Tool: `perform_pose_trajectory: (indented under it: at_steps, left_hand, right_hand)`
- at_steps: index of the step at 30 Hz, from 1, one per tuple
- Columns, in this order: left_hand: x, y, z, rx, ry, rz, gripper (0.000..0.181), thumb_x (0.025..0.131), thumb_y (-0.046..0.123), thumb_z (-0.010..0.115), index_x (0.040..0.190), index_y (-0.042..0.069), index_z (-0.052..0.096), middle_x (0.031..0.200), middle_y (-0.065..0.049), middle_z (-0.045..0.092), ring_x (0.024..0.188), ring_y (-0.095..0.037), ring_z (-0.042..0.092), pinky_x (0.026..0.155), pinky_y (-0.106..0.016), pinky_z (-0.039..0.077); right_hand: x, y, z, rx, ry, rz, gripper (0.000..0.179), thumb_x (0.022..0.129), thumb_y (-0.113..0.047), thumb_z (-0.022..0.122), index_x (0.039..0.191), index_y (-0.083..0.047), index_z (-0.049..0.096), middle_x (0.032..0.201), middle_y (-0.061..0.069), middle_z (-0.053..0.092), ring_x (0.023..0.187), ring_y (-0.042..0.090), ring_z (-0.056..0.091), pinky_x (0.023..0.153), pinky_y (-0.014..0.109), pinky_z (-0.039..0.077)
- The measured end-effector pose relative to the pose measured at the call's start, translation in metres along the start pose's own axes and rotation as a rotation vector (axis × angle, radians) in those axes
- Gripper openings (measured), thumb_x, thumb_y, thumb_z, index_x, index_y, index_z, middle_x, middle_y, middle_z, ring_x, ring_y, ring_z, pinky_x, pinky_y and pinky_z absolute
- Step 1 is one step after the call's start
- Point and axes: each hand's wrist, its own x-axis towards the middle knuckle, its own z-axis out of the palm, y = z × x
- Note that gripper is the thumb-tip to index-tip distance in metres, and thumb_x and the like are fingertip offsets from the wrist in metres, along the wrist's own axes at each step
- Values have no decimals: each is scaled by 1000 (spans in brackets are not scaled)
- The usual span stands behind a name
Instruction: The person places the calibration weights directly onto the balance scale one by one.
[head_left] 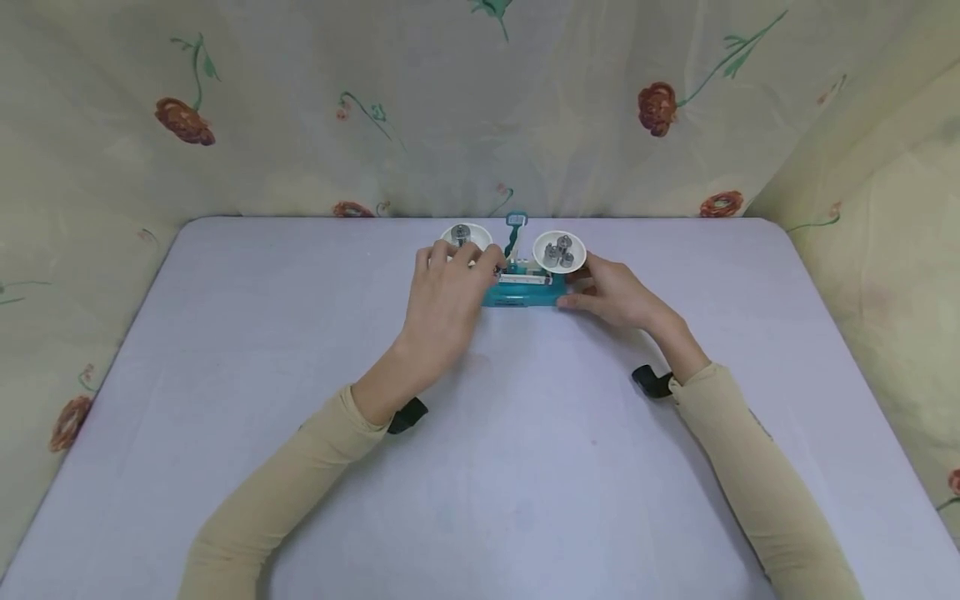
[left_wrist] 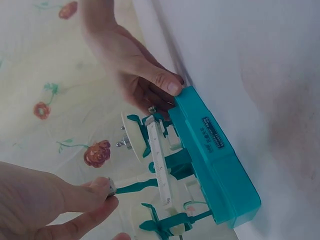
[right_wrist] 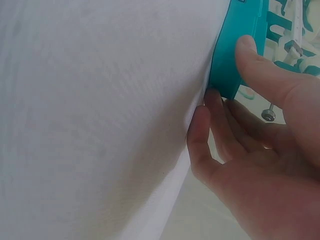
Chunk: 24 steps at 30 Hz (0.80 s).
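A teal balance scale [head_left: 525, 294] with two white pans stands at the far side of the table. My left hand [head_left: 447, 302] is over its left side, partly covering the left pan [head_left: 484, 236]. Between thumb and finger it pinches a small metal weight [left_wrist: 111, 187], mostly hidden by the fingertips. One weight [head_left: 460, 234] shows in the left pan. Several metal weights [head_left: 559, 252] sit together in the right pan [head_left: 539, 242]. My right hand [head_left: 617, 292] holds the right end of the base, thumb [right_wrist: 247, 47] on its front face and fingers around the end.
The white-covered table [head_left: 480, 467] reaches back to a flowered curtain [head_left: 450, 108] right behind the scale. A pointer post [head_left: 513, 237] rises between the pans. Black wrist-camera pieces [head_left: 651, 382] jut out beneath both wrists.
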Motion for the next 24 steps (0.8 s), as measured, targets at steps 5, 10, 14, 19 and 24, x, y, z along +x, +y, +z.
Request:
perform_pose_trajectory:
  at_steps: [5,10,14,19,24]
  left_hand:
    - [4,-4,2,7,29,-23,23,105,19,70,128,17,72,124,-11,80,120,-40,65,105,-54,50]
    - [8,-9,3,-1,60,-35,21,106,18,69,126,17,71,123,-11,78,121,-39,63,105,-53,49]
    - [13,-14,5,-6,53,-45,22,105,14,71,126,16,70,126,-12,77,122,-39,62,105,-53,49]
    - [19,-19,7,-12,47,-67,22,105,16,70,127,15,72,126,-13,77,123,-39,63,106,-54,50]
    - [24,-22,9,0,71,-69,22,105,19,70,127,16,72,125,-13,77,124,-39,62,106,-54,49]
  right_hand:
    - [0,0,0,-3,-3,0,83,103,-20,75,169,-5,27,153,27,57,143,45,57,118,59,50]
    - [0,0,0,-7,-1,-4,83,103,-19,75,169,-5,27,153,27,58,143,46,57,119,59,49]
    - [-1,-1,0,-5,4,-3,82,102,-17,76,168,-4,29,152,27,58,143,45,57,119,59,49]
    - [0,0,1,-8,3,-7,81,102,-17,76,167,-4,30,152,27,58,143,45,57,119,59,49]
    - [1,0,1,-8,10,-10,79,102,-17,77,166,-3,32,152,27,58,143,45,58,119,59,49]
